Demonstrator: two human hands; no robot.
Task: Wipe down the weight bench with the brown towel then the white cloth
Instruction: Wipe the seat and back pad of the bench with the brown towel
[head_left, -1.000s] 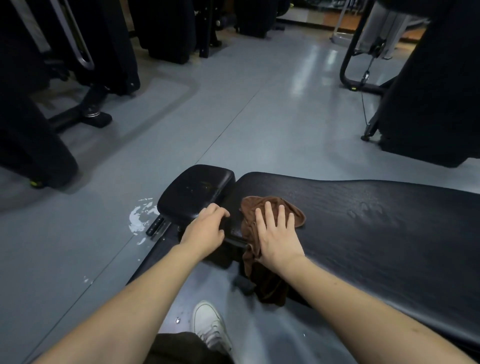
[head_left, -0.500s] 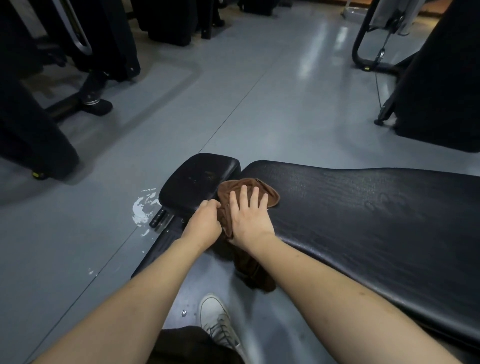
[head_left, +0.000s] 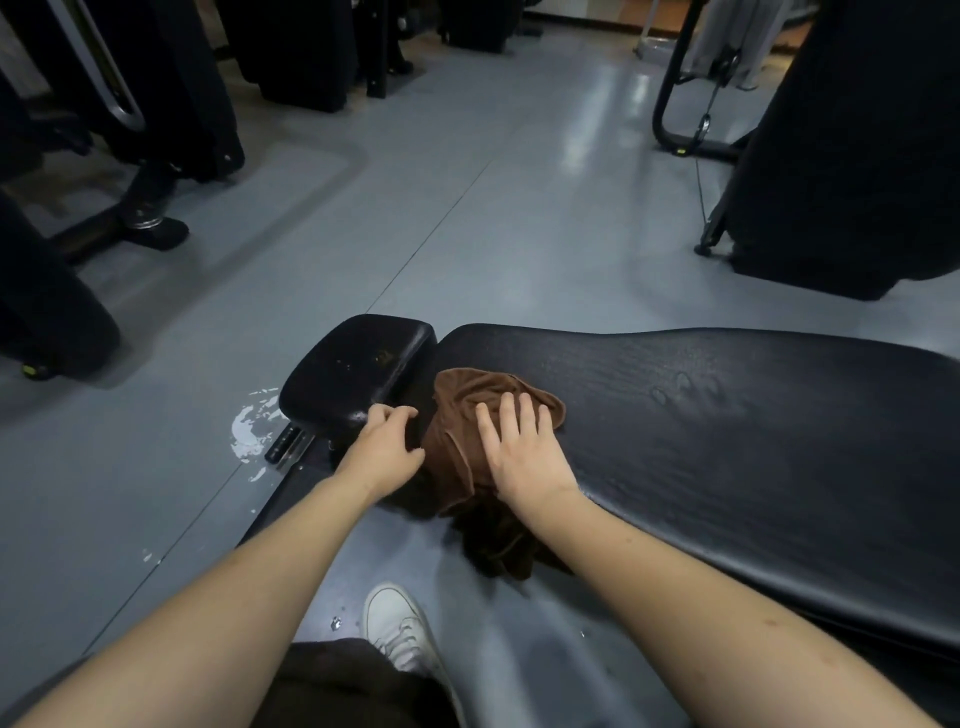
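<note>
The black weight bench (head_left: 727, 457) runs from the middle to the right edge, with a small black seat pad (head_left: 358, 374) at its left end. A brown towel (head_left: 467, 405) lies bunched on the bench's left end, part of it hanging down over the near edge. My right hand (head_left: 524, 452) presses flat on the towel with straight, spread fingers. My left hand (head_left: 387, 449) rests at the seat pad's near edge, fingers curled over it, beside the towel. No white cloth is in view.
Wet patches (head_left: 249, 431) shine on the grey floor left of the seat pad. My white shoe (head_left: 400, 629) stands below the bench. Black gym machines stand at the left (head_left: 52, 291), the back and the right (head_left: 852, 156).
My right hand has slid the towel to the left end of the bench by the seat pad and a little back. My left hand has stayed on the seat pad's edge.
</note>
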